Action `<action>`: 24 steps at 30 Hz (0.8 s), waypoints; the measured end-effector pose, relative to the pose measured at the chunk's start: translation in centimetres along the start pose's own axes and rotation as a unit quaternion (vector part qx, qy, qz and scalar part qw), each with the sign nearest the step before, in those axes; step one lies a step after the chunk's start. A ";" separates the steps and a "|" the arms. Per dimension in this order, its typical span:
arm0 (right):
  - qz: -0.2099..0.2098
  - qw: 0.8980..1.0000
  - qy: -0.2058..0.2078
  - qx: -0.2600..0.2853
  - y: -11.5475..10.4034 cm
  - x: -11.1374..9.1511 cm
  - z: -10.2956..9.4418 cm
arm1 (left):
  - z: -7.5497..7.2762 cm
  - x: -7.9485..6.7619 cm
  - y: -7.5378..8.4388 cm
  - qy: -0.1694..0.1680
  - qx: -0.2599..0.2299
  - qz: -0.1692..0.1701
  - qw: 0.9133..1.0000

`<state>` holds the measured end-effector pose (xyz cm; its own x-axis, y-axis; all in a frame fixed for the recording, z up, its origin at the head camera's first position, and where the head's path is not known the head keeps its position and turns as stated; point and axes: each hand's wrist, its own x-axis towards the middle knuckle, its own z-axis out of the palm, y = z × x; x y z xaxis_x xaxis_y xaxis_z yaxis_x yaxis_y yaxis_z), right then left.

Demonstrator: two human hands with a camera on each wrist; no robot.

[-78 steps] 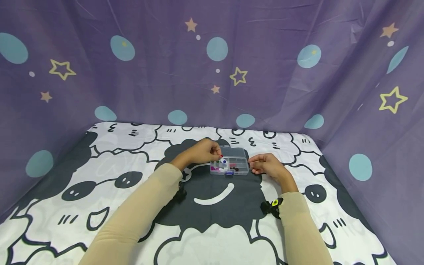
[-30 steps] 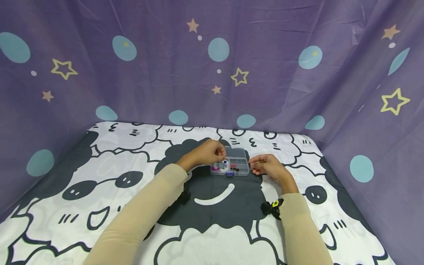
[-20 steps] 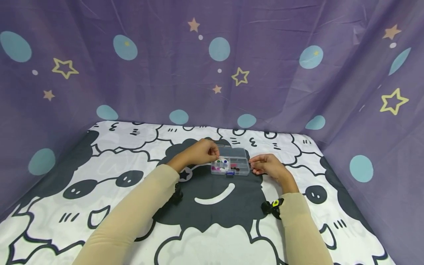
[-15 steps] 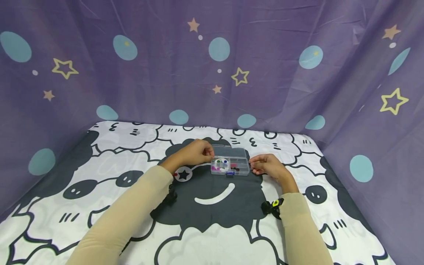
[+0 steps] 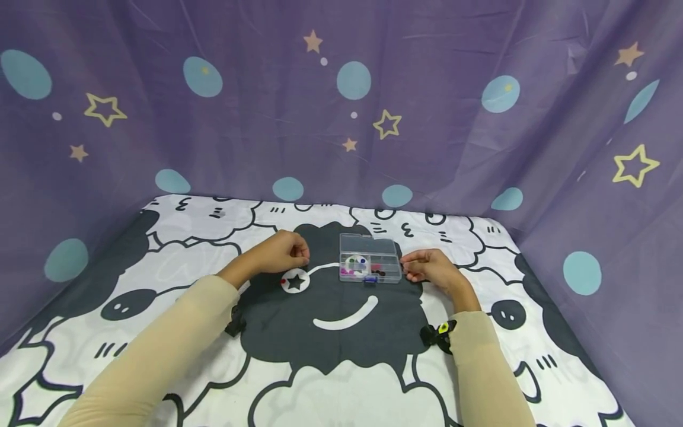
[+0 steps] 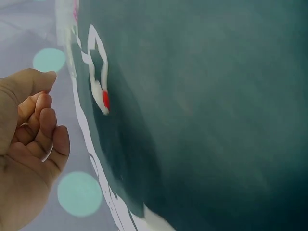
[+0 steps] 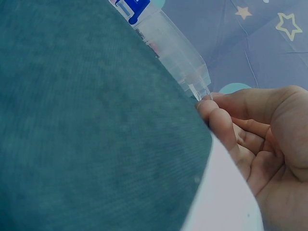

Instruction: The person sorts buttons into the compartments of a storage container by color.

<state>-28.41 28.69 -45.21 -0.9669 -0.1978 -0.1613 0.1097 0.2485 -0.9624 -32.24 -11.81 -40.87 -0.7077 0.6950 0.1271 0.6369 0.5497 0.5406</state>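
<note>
A clear plastic compartment box [image 5: 384, 270] lies on the dark sheep face of the cloth, its lid [image 5: 368, 244] swung back. White, magenta, green, blue and dark small pieces sit in its compartments; their kind is too small to tell. My right hand [image 5: 429, 267] pinches the box's right end between thumb and fingertips, which the right wrist view shows at a clear tab [image 7: 206, 92]. Left of the box, my left hand [image 5: 280, 252] hovers above a printed star circle, fingers loosely curled, nothing visible between them. A small red piece [image 6: 106, 101] lies on that circle's edge.
A blue latch [image 5: 370, 280] is on the box's front side. Black bow-like bands sit at both wrists. The cloth [image 5: 341, 397] is printed with sheep faces. A purple curtain [image 5: 341, 160] with stars and dots stands behind and at both sides.
My left hand has moved left from over the box to above the star circle, uncovering the left compartments; a red bit was at its fingertips 2.6 seconds ago. The right hand has stayed at the box.
</note>
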 end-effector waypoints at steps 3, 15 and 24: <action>0.001 1.000 0.001 0.002 0.1 0.0 0.0 | -0.3 -1.1 -0.5 -0.006 0.003 -0.001 1.000; -0.002 1.000 0.001 -0.003 0.2 0.1 0.0 | -0.7 -4.3 -1.6 -0.050 0.007 -0.024 0.998; -0.001 1.000 0.000 0.002 0.2 0.2 0.0 | -0.7 -4.8 -1.8 -0.072 -0.002 -0.014 0.997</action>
<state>-28.55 28.73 -45.47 -0.9671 -0.1981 -0.1594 0.1088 0.2442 -0.9636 -30.20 -16.47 -41.88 -0.6743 0.7384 -0.0093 0.6156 0.5690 0.5452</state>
